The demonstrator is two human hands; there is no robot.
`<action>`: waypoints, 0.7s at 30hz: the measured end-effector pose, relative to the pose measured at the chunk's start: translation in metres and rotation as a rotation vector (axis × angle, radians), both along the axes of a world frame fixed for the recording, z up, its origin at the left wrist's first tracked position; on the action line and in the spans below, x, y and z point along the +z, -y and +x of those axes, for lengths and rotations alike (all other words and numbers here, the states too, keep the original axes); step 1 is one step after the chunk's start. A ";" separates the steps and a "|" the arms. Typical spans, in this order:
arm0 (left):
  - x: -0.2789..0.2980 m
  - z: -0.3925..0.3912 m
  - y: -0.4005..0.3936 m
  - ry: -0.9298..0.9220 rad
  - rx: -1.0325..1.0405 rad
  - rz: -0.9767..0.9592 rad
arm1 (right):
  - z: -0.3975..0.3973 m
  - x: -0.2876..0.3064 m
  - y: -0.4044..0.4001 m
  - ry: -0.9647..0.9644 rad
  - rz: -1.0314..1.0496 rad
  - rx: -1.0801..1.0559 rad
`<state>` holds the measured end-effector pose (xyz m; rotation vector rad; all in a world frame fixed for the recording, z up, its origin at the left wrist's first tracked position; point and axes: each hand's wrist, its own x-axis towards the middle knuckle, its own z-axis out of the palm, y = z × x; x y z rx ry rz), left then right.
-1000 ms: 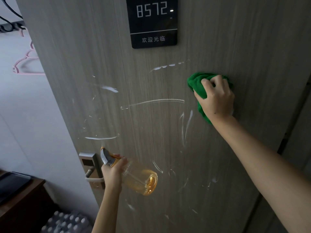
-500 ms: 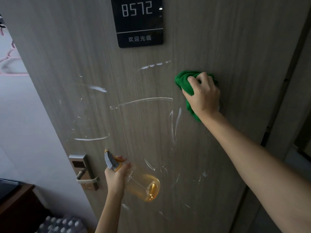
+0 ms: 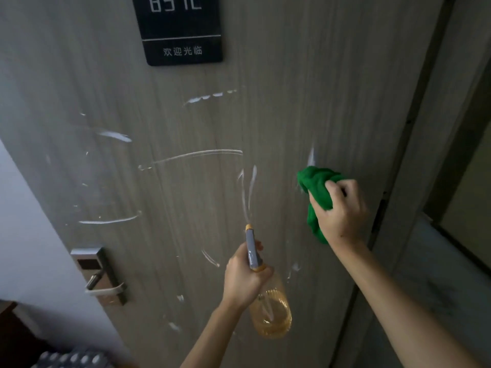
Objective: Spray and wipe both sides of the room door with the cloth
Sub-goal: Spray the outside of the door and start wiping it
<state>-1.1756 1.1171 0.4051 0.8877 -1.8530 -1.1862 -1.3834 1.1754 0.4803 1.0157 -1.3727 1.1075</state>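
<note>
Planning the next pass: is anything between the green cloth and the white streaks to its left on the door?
Nothing visible blocks it. The right hand presses the green cloth against the door, with bare panel up to the nearest streaks. The spray bottle in the left hand sits lower, its nozzle just under those streaks.

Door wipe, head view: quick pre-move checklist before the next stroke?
1. Green cloth gripped by right hand: ok.
2. Cloth in contact with the door: cannot tell, blurred.
3. Spray bottle held by left hand, nozzle towards the door: ok.
4. Liquid left in bottle: ok, amber fluid visible.
5. Door face clean: not ok, white streaks remain left of the cloth.
6. Door handle clear of both hands: ok.
</note>
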 end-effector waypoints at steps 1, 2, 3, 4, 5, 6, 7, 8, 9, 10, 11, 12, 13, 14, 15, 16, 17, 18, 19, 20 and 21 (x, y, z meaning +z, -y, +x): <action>-0.001 -0.005 -0.002 0.008 0.003 0.014 | -0.006 -0.007 -0.004 0.011 0.016 -0.018; -0.003 -0.010 -0.002 0.010 0.013 0.027 | -0.012 -0.012 -0.006 0.022 0.029 -0.027; -0.005 -0.013 -0.003 0.011 0.028 0.040 | -0.018 -0.016 -0.007 0.032 0.039 -0.033; -0.008 -0.016 -0.003 0.007 0.044 0.050 | -0.023 -0.019 -0.008 0.041 0.047 -0.041; -0.010 -0.017 -0.004 0.000 0.058 0.058 | -0.027 -0.021 -0.008 0.050 0.054 -0.048; -0.011 -0.017 -0.004 -0.006 0.069 0.064 | -0.031 -0.023 -0.007 0.059 0.062 -0.052; -0.013 -0.017 -0.005 -0.008 0.079 0.070 | -0.034 -0.025 -0.006 0.069 0.073 -0.053; -0.014 -0.017 -0.005 -0.007 0.083 0.073 | -0.037 -0.027 -0.005 0.081 0.087 -0.053; -0.015 -0.016 -0.005 -0.006 0.082 0.075 | -0.040 -0.029 -0.005 0.095 0.103 -0.051; -0.017 -0.016 -0.004 -0.008 0.079 0.074 | -0.043 -0.031 -0.004 0.112 0.119 -0.047; -0.018 -0.015 -0.004 -0.011 0.078 0.071 | -0.046 -0.034 -0.004 0.128 0.134 -0.042; -0.019 -0.014 -0.004 -0.011 0.080 0.066 | -0.048 -0.036 -0.003 0.140 0.146 -0.037; -0.019 -0.014 -0.005 -0.009 0.079 0.060 | -0.050 -0.038 -0.002 0.148 0.151 -0.034; -0.020 -0.013 -0.007 -0.003 0.073 0.054 | -0.051 -0.041 -0.002 0.158 0.148 -0.033; -0.022 -0.013 -0.008 0.006 0.064 0.053 | -0.052 -0.043 -0.001 0.171 0.136 -0.030; -0.026 -0.013 -0.008 0.016 0.054 0.053 | -0.052 -0.046 -0.001 0.189 0.118 -0.024; -0.031 -0.014 -0.009 0.030 0.043 0.052 | -0.052 -0.050 -0.002 0.209 0.098 -0.015; -0.037 -0.015 -0.009 0.049 0.033 0.049 | -0.053 -0.055 -0.003 0.224 0.080 -0.007; -0.043 -0.016 -0.010 0.067 0.022 0.043 | -0.054 -0.062 -0.004 0.229 0.064 -0.003; -0.051 -0.018 -0.011 0.083 0.009 0.035 | -0.055 -0.070 -0.006 0.223 0.049 -0.001; -0.060 -0.020 -0.013 0.096 -0.006 0.027 | -0.057 -0.081 -0.007 0.211 0.035 0.004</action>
